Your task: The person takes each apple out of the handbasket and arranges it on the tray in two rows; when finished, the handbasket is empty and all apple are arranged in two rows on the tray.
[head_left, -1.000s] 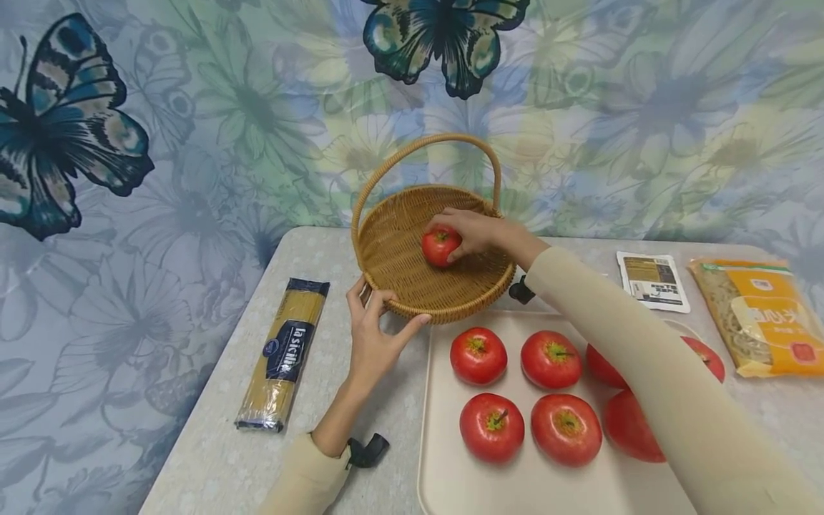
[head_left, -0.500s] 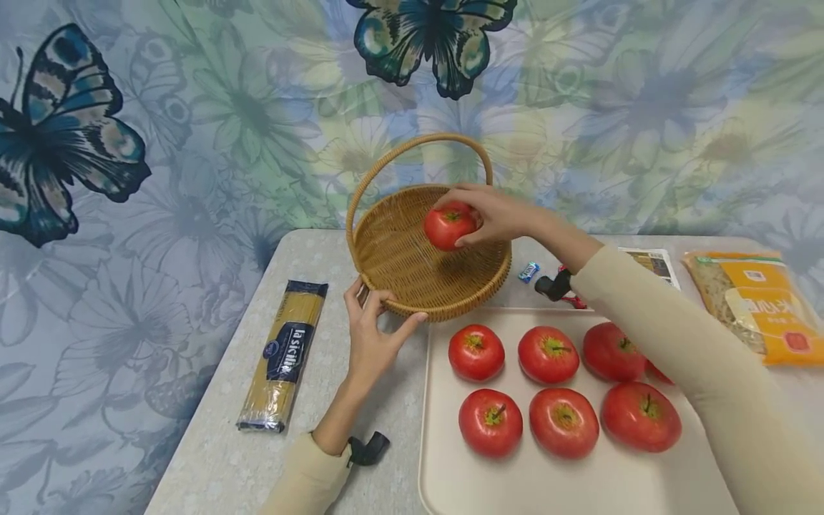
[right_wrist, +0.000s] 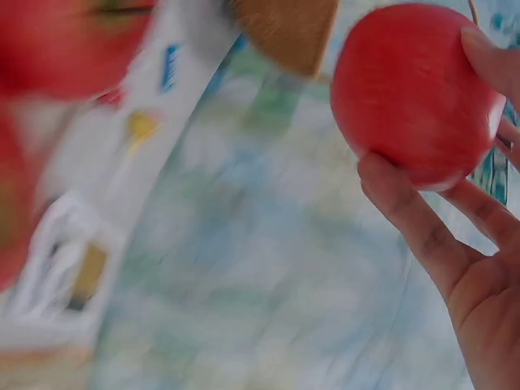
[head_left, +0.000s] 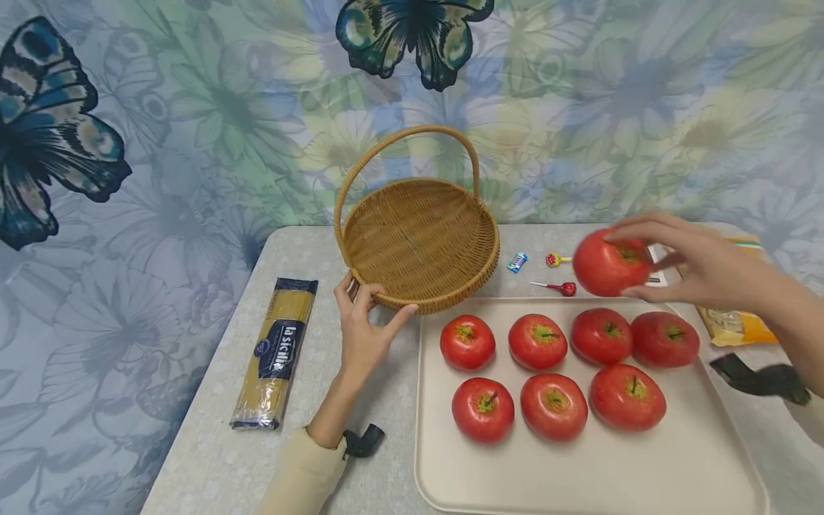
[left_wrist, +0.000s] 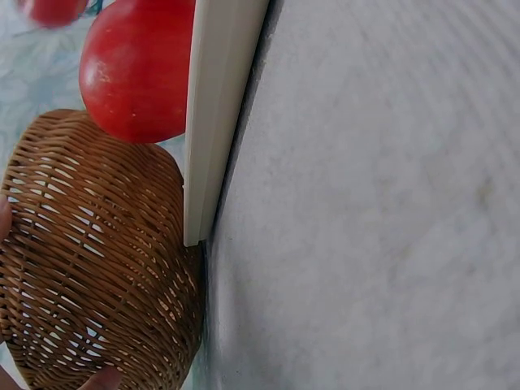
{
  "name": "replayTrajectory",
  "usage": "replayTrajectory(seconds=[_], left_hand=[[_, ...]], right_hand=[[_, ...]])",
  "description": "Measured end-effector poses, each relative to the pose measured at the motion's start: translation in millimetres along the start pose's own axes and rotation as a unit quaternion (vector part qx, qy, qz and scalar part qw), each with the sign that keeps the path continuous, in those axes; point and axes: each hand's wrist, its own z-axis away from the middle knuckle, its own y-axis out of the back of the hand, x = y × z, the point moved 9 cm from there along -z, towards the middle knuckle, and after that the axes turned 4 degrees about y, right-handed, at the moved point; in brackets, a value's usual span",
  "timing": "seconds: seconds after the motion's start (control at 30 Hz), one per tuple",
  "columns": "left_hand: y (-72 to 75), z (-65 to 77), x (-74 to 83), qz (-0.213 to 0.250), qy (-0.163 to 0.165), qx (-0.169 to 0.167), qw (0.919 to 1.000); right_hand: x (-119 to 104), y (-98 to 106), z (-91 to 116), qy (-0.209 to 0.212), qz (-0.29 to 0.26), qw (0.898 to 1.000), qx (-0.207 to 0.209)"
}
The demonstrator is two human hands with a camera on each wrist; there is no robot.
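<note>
My right hand [head_left: 702, 261] grips a red apple [head_left: 608, 263] above the back right of the cream tray [head_left: 515, 479]; in the right wrist view, thumb and fingers curl round the same apple [right_wrist: 418, 93]. With my left hand [head_left: 367, 329] I hold the front left rim of a wicker basket [head_left: 418, 239], thumb along its front and fingers at the side. The basket tilts toward me, its bare woven inside showing under a tall handle. Several red apples [head_left: 553, 406] sit in two rows on the tray. In the left wrist view only fingertips [left_wrist: 101, 379] show against the wicker.
A packet of spaghetti [head_left: 277, 350] lies left of the basket. Behind the tray are a small blue-wrapped sweet [head_left: 518, 262], a red lollipop [head_left: 566, 289] and a yellow one [head_left: 555, 260]. An orange food bag [head_left: 737, 325] at the right is partly hidden by my right hand.
My right hand has lifted the apple out of the basket and carried it right, over the tray's back edge. The left hand keeps its hold on the basket rim.
</note>
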Motion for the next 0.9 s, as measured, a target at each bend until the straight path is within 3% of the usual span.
replayTrajectory(seconds=[0.2,0.3,0.4,0.53,0.67,0.9], left_hand=[[8.4,-1.4,0.2,-0.002,0.004,0.005,1.0],[11.4,-2.2,1.1,0.001,0.003,0.007,1.0],[14.8,-2.2,17.1,0.014,0.008,0.005,0.9999],[18.1,-1.4,38.3,0.029,0.015,0.006,0.9995],[14.8,0.5,38.9,0.03,0.013,0.004,0.9994],[7.7,3.7,37.5,0.033,0.016,-0.008,0.9993]], right_hand=[[26.9,-15.5,101.2,-0.108,0.04,0.993,-0.003],[38.1,-29.5,140.0,-0.175,0.052,0.983,-0.023],[48.4,-43.2,169.7,-0.231,0.049,0.971,-0.047],[53.0,-57.9,190.3,-0.248,0.03,0.967,-0.053],[53.0,-69.0,198.6,-0.24,0.009,0.97,-0.045],[49.5,-89.6,207.4,-0.243,-0.026,0.967,-0.076]])
